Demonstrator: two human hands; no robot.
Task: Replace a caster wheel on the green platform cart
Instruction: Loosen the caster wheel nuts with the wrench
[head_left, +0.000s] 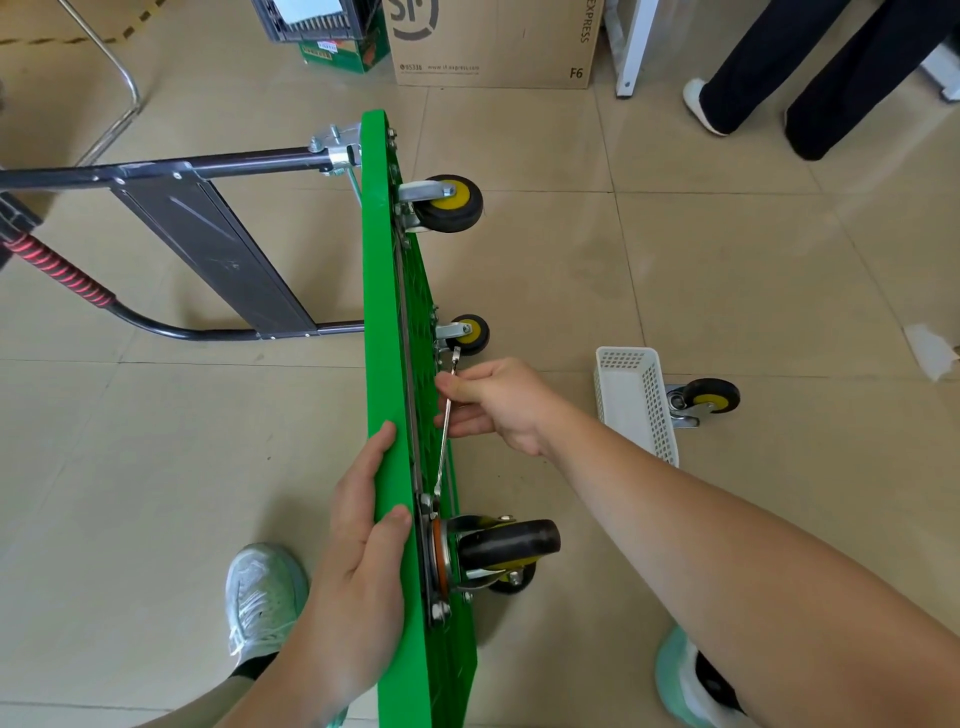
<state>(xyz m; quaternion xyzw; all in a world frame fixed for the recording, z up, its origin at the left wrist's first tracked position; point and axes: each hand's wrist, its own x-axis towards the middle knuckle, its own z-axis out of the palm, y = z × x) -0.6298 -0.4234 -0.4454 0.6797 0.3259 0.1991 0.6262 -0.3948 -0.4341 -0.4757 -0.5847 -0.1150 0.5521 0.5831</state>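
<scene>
The green platform cart (382, 291) stands on its side edge on the tiled floor, underside facing right. My left hand (363, 545) grips its top edge near me. My right hand (498, 402) pinches a slim metal wrench (445, 431) whose lower end sits on a bolt at the mounting plate of the near caster (506, 548). Two more black casters with yellow hubs, one far (448, 202) and one in the middle (467, 335), stick out to the right. A loose caster (704, 400) lies on the floor behind a white basket.
The cart's folded black handle (208, 244) with a red grip extends left. A white perforated basket (636, 400) sits at right. A cardboard box (493, 47) and a crate stand at the back. Another person's legs (810, 73) are at the top right. My shoes flank the cart.
</scene>
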